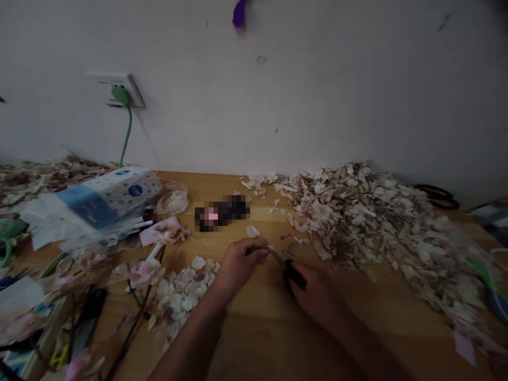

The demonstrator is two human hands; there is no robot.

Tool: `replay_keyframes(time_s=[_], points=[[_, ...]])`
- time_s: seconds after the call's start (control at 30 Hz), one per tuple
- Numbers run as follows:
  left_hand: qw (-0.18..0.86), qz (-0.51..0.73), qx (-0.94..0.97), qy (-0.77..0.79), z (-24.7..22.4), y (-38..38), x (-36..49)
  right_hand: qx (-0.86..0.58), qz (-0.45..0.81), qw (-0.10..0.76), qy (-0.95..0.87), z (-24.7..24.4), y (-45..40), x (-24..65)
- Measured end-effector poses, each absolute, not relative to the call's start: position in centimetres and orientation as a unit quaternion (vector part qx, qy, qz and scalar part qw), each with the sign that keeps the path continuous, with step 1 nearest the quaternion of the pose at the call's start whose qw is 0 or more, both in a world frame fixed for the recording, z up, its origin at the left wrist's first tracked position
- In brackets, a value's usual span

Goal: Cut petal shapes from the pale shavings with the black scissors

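My right hand (317, 296) is closed around the black handles of a pair of scissors (292, 277). Their blades point up and left, reaching the fingertips of my left hand (238, 264). The left fingers are pinched together beside the blade tips; what sits between them is too small and dark to make out. Just beyond the left hand, a single pale petal-like piece (253, 231) lies on the wooden table (262, 333). To the left of my left forearm is a small heap of rounded, pale petal-like pieces (186, 286).
A large pile of dry, pale scraps (341, 211) spreads along the right and back. At left are a tissue pack (119, 193), pink-white flowers on dark stems (145, 272) and a black-handled cutter (93, 312). Black loops (436, 196) lie back right. A green plug (120, 94) fills a wall socket.
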State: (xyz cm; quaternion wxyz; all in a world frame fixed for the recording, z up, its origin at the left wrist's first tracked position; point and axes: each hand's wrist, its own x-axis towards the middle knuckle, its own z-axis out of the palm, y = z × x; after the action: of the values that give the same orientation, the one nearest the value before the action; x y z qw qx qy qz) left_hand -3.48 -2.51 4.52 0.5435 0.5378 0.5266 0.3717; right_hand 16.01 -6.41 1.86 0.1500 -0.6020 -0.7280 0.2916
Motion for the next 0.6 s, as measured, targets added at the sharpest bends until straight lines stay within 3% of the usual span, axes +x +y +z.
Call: replay_keyframes(time_s=[0.2,0.43,0.6], points=[[0.581,0.4,0.489,0.513,4.1,-2.5,-3.1,-0.621,0.285,0.126,-0.719,2.5,-6.0,16.9],[0.743,0.457,0.186,0.451,3.4,-3.0,-2.0,-0.62,0.333,0.42,-0.573,1.8,-5.4,17.6],[0.779,0.456,0.121,0.413,4.3,-3.4,-2.0,-0.569,0.338,0.466,-0.587,0.9,-5.2,17.3]])
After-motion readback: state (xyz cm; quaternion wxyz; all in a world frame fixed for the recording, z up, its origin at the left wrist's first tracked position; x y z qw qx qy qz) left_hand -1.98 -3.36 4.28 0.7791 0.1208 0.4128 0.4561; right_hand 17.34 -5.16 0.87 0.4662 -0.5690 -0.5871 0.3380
